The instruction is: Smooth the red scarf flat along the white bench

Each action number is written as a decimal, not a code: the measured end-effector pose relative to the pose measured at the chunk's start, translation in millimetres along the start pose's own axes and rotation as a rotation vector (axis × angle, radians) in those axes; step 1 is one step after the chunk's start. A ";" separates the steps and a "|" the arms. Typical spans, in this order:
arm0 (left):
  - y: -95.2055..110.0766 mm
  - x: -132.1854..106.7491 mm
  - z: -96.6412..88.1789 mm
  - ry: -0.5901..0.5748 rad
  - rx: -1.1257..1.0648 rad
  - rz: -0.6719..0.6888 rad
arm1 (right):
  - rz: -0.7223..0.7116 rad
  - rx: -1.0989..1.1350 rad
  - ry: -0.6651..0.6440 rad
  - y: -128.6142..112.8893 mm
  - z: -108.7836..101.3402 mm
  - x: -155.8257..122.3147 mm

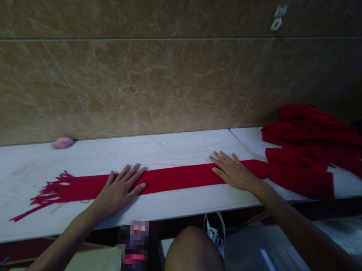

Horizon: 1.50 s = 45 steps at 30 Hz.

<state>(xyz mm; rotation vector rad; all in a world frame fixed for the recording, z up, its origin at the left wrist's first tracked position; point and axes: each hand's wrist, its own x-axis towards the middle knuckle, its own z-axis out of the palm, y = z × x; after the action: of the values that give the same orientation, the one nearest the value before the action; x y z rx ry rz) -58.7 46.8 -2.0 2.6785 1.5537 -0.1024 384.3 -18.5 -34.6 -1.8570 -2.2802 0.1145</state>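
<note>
A long red scarf (pixel 178 179) with a fringe at its left end lies flat along the white bench top. My left hand (pixel 122 189) rests on it towards the fringed end, palm down with fingers spread. Farther right, my right hand (pixel 232 170) lies flat across the scarf, its fingers stretched out past the far edge. Beyond that hand the strip narrows and runs towards a heap of red cloth (pixel 314 134) at the right. How the strip joins the heap is hard to make out.
A small pink bundle (pixel 63 142) sits by the tiled wall (pixel 159 82) at the back left. The white bench top (pixel 171 210) runs along that wall, with its near edge in front of my knee (pixel 193 253). A shoe (pixel 215 234) shows below the edge.
</note>
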 end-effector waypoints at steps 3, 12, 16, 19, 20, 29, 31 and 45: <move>-2.0 0.0 -0.2 -0.001 0.000 0.007 | -0.022 -0.003 0.008 5.4 0.0 -0.2; 53.0 4.9 -17.2 0.058 -0.020 0.097 | -0.147 0.037 0.018 -36.7 -7.7 12.6; 99.3 16.4 -15.3 0.036 -0.078 0.266 | -0.279 0.079 -0.038 -64.6 -4.2 22.8; 111.4 24.7 -7.9 0.012 -0.098 0.302 | -0.302 0.087 -0.101 -63.8 -0.9 28.5; 112.1 26.5 -5.6 0.008 -0.101 0.306 | -0.306 0.093 -0.111 -61.1 -0.3 29.7; 95.0 14.4 -20.3 -0.044 -0.162 0.283 | -0.330 0.116 -0.086 -46.2 8.5 32.0; 68.5 3.7 -25.9 -0.012 -0.194 0.245 | -0.334 0.120 -0.076 -43.7 12.1 32.7; -27.6 -50.0 1.0 0.363 -0.278 0.211 | -0.304 0.119 -0.114 -44.3 12.7 34.3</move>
<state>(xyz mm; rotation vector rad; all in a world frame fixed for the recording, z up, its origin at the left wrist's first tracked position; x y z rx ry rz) -107.5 17.1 0.8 2.7122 1.2273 0.5912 332.5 6.6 -35.3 -1.4630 -2.5399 0.3101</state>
